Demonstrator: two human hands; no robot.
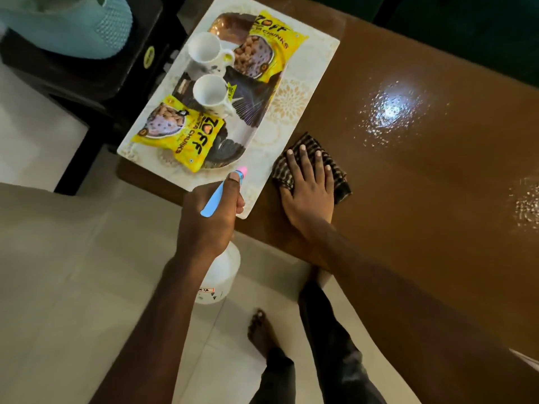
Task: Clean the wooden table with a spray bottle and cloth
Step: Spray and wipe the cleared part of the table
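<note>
Left hand (210,220) gripped the blue-triggered white plastic spray bottle (222,275); right hand (309,189), fingers straight, pressed the brown checked cloth (280,170) beneath it onto the glossy wooden table (408,205).

One view only — worn on the head, high over the scene. Faces forward and steeply down onto the near edge of the wooden table (408,199) and the tiled floor (271,275) beside it. Close enough to catch both forearms (163,301) stretching up from the bottom edge, with the left hand (210,217) and right hand (309,193) near the middle. Wide in its sweep — takes in the tray (315,68) toward the top, black furniture (96,83) at top left, a bare foot (259,330) at the bottom. Frames the table at a slant.
</note>
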